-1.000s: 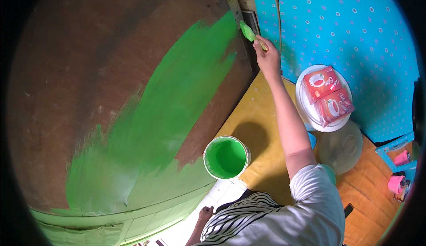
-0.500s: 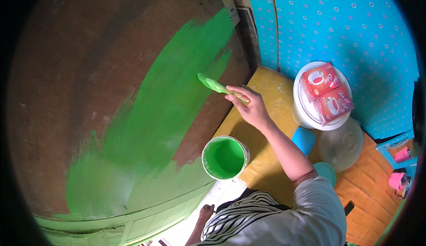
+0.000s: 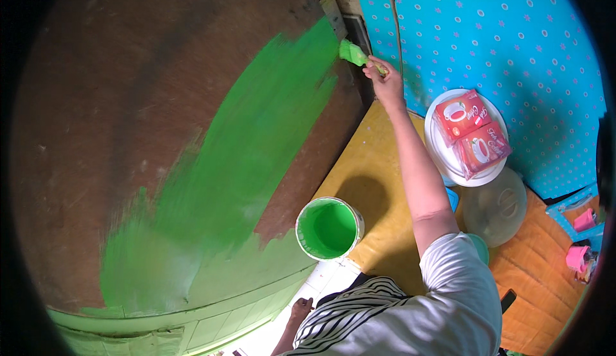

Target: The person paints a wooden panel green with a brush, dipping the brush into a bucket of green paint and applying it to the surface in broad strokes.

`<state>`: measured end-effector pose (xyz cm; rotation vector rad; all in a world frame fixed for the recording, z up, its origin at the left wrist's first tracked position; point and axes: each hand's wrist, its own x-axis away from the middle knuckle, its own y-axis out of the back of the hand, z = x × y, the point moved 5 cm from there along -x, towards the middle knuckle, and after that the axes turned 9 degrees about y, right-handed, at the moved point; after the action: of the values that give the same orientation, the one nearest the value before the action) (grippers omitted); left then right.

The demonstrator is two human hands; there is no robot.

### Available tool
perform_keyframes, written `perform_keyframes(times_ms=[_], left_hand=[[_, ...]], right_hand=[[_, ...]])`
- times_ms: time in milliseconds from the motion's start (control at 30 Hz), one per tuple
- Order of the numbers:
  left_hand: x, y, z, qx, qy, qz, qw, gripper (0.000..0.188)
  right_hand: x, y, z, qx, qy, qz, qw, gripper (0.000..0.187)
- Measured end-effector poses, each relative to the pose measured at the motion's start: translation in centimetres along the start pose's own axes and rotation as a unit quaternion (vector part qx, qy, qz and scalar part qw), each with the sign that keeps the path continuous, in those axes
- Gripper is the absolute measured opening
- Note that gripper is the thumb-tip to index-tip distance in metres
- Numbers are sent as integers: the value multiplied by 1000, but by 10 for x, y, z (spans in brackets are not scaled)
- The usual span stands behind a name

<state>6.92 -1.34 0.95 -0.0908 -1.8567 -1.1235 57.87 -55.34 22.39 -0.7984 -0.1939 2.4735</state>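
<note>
My right hand (image 3: 385, 81) is closed round the handle of a paintbrush (image 3: 351, 52), its bristles coated in bright green. The brush is at the far right edge of a large brown board (image 3: 147, 80); whether it touches the board cannot be told. A broad slanting band of green paint (image 3: 224, 157) covers part of the board, with brown on both sides. Below my right arm stands a white bucket (image 3: 329, 229) holding green paint. My left hand (image 3: 301, 308) hangs low beside my striped clothing, fingers curled; what it holds, if anything, is hidden.
The bucket stands on a yellow surface (image 3: 359, 157). To the right are a white lidded container (image 3: 443, 143) with two red packets (image 3: 471, 131) on it, a translucent round lid (image 3: 494, 205) and an orange cloth (image 3: 539, 279). A blue patterned panel (image 3: 487, 42) rises behind.
My right hand has moved up and to the right with the paintbrush, from over the painted band to the board's far edge. My left hand stays low, nearly in place.
</note>
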Motion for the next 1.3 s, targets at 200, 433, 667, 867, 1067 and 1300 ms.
perform_keyframes(times_ms=[200, 433, 667, 867, 1067, 1300], left_hand=[[-4, 3, -6, 1, -10, -5, 1000, 49], [-4, -7, 0, 9, -14, 0, 1000, 45], [-9, 4, -10, 33, -41, -4, 999, 45], [-7, -3, -3, 34, 5, -9, 999, 46], [-15, -17, 16, -31, -1, -7, 999, 50], [-11, 2, -8, 48, -17, 4, 999, 45]], right_hand=[[33, -13, -3, 86, 63, 23, 994, 29], [116, -38, 83, 114, 42, 178, 976, 25], [38, 1, 25, 133, 70, -10, 989, 24], [73, -39, 41, 153, 127, 55, 978, 26], [140, -45, 96, 80, 94, 234, 965, 27], [113, -29, 80, -19, 11, 265, 964, 28]])
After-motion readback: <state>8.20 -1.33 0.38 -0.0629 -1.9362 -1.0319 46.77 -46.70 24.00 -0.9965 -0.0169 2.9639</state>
